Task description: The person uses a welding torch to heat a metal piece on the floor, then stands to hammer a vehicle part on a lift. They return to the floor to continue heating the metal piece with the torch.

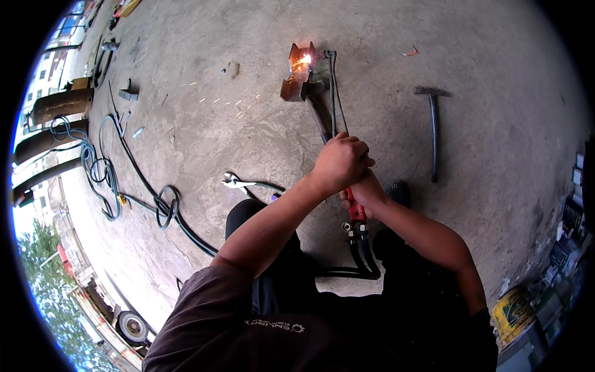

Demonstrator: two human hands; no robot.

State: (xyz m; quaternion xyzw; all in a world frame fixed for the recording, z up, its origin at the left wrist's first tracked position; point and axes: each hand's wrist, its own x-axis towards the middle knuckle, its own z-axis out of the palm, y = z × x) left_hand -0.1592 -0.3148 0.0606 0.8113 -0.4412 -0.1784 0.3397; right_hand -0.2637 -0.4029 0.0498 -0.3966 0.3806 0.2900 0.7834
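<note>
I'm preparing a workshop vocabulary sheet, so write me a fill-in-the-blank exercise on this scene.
1. The right hand grips the torch by its ____ handle.
2. Sparks appear to the ____ of the glowing metal piece.
3. The hoses joined to the torch are ____.
4. The bucket at lower right is mainly ____.

Missing words: red; left; black; yellow.

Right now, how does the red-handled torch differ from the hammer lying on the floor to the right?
The torch is held in the person's right hand, while the hammer lies untouched on the floor. The torch has slim tubes ahead and dark hoses behind; the hammer has one plain shaft with a crosswise head. The torch shows red; the hammer is dark grey. Both are long, narrow tools.
</note>
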